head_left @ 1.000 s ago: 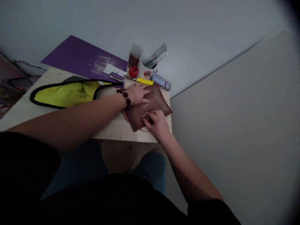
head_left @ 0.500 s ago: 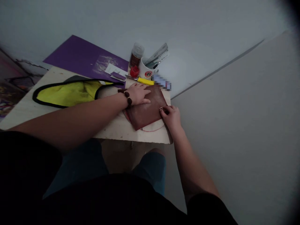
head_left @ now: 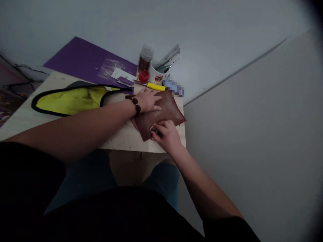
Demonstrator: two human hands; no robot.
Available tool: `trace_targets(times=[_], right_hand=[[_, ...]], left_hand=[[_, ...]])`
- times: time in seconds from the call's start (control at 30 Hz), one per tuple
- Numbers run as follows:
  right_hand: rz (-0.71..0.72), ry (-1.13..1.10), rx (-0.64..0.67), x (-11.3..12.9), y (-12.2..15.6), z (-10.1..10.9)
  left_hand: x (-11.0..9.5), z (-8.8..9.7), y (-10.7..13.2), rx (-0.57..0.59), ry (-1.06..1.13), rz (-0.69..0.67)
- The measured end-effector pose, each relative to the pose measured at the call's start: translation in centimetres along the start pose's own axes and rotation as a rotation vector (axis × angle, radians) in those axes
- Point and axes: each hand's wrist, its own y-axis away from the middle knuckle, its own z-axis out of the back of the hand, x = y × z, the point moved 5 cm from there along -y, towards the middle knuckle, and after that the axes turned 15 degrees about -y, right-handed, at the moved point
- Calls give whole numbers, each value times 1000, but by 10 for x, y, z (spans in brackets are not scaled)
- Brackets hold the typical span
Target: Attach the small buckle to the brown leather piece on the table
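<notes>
A reddish-brown sheet that looks like leather (head_left: 161,107) lies on the wooden table (head_left: 118,139). My left hand (head_left: 148,100) rests flat on its upper left part, fingers spread, with a dark beaded bracelet at the wrist. Along the sheet's near edge, my right hand (head_left: 165,133) is closed in a pinch. Between its fingertips is a small pale piece (head_left: 152,127), pressed against the sheet near its front corner; what kind of thing it is I cannot make out.
Behind the sheet lies a yellow craft knife (head_left: 155,86). Farther back stand a white mug (head_left: 155,74) with rulers, a clear-topped bottle (head_left: 145,57) and a small red item (head_left: 143,76). Yellow cloth with black edging (head_left: 70,101) and a purple sheet (head_left: 83,57) lie left. A wall rises behind.
My right hand has moved left along the sheet's near edge, from the right corner toward the front corner, still pinching the small pale piece. My left hand stays on the sheet.
</notes>
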Motion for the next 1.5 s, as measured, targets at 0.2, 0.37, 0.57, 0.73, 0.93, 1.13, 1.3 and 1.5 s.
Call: trace_targets(times=[0.2,0.37,0.57,0.73,0.93,1.13,1.3,1.5], right_hand=[[-228,124,-229,-29,1,27],[18,-14,-21,-6,2,5],[-177,100,-210,-16,2,21],[8,-18,-2,0,2,7],[-161,81,-143,-20,0,19],[-169,82,-155,-22,1,21],[-111,41,-89,-13,-2,15],[-167,111,-214,-24,0,27]], left_hand=[[-1,1,1,2,-7,-1],[0,0,0,-3,-11,3],[0,0,-1,32,3,8],[0,2,0,15,17,7],[0,0,1,27,37,13],[1,-3,-1,-2,36,-3],[1,-1,1,5,32,-2],[-1,3,2,7,24,4]])
